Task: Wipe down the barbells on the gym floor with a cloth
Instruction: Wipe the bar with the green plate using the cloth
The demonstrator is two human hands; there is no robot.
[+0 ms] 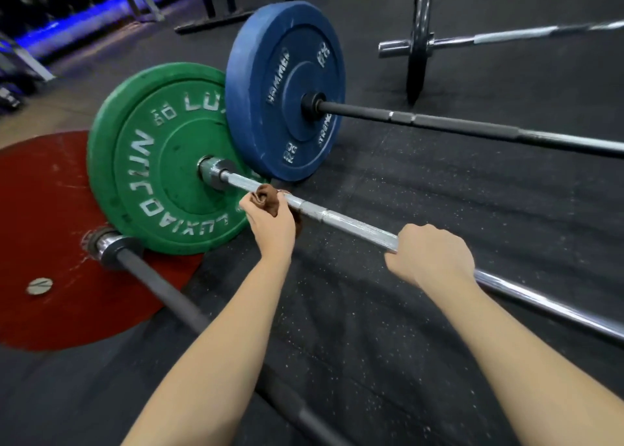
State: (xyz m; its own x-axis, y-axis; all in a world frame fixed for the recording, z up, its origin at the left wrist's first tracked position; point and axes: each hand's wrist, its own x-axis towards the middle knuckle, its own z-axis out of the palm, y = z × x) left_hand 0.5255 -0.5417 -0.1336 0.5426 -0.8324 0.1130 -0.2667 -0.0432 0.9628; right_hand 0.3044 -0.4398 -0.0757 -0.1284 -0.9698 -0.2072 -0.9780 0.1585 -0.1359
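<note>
A chrome barbell (354,225) with a green plate (152,162) lies across the black rubber floor. My left hand (270,224) presses a small brown cloth (266,195) around this bar, a short way from the green plate's collar. Further right on the same bar, my right hand (430,254) is closed around the shaft. Behind it lies a black barbell (472,129) carrying a blue plate (287,91). A dark barbell (162,283) with a red plate (50,229) lies under my left forearm.
A fourth barbell (506,37) with a thin black plate (418,40) rests at the back right. Rack feet (212,23) and equipment lit in blue stand at the back left. Speckled black floor mat (388,327) spreads between the bars.
</note>
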